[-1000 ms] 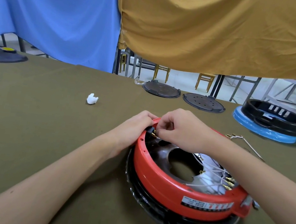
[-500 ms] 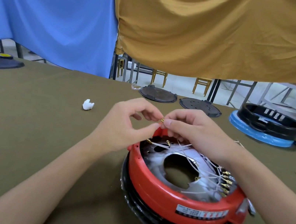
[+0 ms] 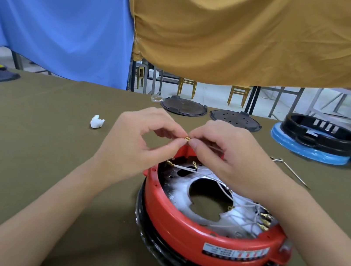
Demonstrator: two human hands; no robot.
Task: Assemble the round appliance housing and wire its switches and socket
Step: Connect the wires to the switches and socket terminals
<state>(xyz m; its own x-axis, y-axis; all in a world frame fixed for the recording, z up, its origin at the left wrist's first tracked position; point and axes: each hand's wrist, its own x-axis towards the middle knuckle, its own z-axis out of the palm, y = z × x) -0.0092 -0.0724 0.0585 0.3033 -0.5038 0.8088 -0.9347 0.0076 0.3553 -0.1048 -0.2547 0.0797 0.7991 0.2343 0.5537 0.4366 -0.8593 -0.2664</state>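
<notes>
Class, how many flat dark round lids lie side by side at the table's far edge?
2: the plain lid on the left and the holed lid right of it, apart, beyond both hands.

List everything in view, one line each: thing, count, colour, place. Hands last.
housing: 1, red, near right of table, on a black ring
wires: several, white, gold terminals, inside housing
connector: 1, gold, pinched between both hands
table: 1, olive cloth
scrap: 1, white, table left of hands
round plates: 2, dark, far table edge
second housing: 1, black, far right, on a blue disc
curtains: 2, blue and ochre, behind
left hand: 1, pinches connector
right hand: 1, pinches connector
</notes>
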